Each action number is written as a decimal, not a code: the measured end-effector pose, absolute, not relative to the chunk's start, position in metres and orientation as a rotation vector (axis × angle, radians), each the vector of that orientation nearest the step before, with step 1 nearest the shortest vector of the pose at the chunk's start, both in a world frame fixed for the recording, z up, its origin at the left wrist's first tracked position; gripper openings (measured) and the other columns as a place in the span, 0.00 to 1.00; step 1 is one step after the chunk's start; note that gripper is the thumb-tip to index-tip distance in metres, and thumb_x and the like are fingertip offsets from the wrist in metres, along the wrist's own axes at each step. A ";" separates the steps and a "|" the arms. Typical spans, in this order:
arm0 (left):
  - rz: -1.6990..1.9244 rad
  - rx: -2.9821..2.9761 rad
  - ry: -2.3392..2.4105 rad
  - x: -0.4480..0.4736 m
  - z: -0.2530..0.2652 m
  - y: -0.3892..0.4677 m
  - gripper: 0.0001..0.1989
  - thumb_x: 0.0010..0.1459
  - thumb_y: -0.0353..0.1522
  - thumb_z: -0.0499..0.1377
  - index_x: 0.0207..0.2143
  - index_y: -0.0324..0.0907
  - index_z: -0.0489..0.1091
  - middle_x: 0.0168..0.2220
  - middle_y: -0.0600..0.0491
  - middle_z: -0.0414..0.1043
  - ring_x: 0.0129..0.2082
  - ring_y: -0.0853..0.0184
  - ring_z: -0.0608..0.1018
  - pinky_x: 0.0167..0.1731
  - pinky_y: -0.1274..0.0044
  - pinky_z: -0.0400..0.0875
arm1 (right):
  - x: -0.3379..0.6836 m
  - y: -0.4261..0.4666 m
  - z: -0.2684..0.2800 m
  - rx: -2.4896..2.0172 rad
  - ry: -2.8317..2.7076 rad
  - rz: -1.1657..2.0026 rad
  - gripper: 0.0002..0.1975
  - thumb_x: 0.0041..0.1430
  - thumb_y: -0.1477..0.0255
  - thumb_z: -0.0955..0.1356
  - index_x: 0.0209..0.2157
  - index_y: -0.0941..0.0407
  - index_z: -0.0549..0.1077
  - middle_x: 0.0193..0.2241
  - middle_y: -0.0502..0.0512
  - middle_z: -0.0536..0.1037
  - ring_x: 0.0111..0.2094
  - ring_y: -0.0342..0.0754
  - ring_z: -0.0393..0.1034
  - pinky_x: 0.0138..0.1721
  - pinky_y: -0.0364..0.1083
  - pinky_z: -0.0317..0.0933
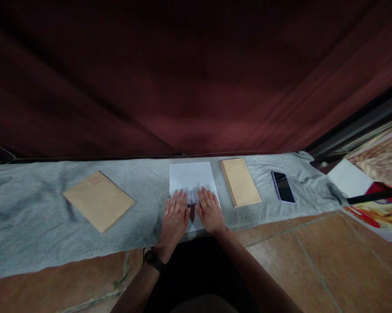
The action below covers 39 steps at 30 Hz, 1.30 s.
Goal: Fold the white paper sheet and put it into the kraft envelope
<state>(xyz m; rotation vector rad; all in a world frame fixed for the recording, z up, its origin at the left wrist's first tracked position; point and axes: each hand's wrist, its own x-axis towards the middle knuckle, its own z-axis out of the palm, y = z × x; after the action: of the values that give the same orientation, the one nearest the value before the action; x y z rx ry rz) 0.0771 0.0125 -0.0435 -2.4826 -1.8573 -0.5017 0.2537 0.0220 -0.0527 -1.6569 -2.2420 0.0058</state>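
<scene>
A sheet of white paper (191, 176) lies on the grey cloth in front of me. My left hand (175, 219) rests flat on its left half, fingers stretched out. Across from it, my right hand (210, 214) is spread flat over the right half, palm down. Between the two thumbs shows a small reddish-brown pointed shape (192, 212), like a leaf; whether it lies on the paper or is part of it I cannot tell. Neither hand grips anything. Parts of the paper's side edges are hidden under my hands.
A brown envelope (99, 202) lies at an angle on the left. To the right are a stack of brown envelopes (243, 182) and a phone (283, 187). The grey cloth (143, 182) meets a dark red curtain (196, 108) behind. Printed sheets (378, 213) are at far right.
</scene>
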 end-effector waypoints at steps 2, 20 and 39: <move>-0.465 -2.557 -1.776 0.082 -0.043 -0.002 0.27 0.70 0.37 0.45 0.68 0.39 0.57 0.69 0.46 0.54 0.70 0.55 0.55 0.68 0.57 0.51 | 0.250 0.003 -0.055 -1.636 -2.254 0.004 0.28 0.71 0.65 0.60 0.69 0.59 0.55 0.69 0.60 0.57 0.69 0.56 0.50 0.68 0.57 0.46; -0.360 -2.597 -1.666 0.032 -0.045 -0.049 0.27 0.65 0.36 0.52 0.64 0.36 0.63 0.67 0.39 0.59 0.67 0.52 0.63 0.64 0.60 0.59 | 0.331 -0.050 -0.058 -1.605 -2.342 -0.027 0.28 0.73 0.65 0.59 0.69 0.59 0.53 0.67 0.64 0.61 0.68 0.56 0.54 0.67 0.59 0.50; -0.393 -2.827 -1.652 0.019 -0.014 -0.052 0.20 0.67 0.27 0.47 0.55 0.43 0.72 0.56 0.48 0.75 0.57 0.61 0.75 0.58 0.66 0.70 | 0.343 -0.056 -0.055 -1.440 -2.061 0.349 0.29 0.63 0.78 0.62 0.65 0.52 0.64 0.61 0.57 0.70 0.63 0.51 0.63 0.66 0.58 0.56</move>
<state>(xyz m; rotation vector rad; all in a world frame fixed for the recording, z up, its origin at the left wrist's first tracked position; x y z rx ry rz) 0.0191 -0.0517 -0.0139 -2.8268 -1.6515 -0.3925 0.3432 -0.0557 -0.0548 -1.4403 -2.0612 0.3493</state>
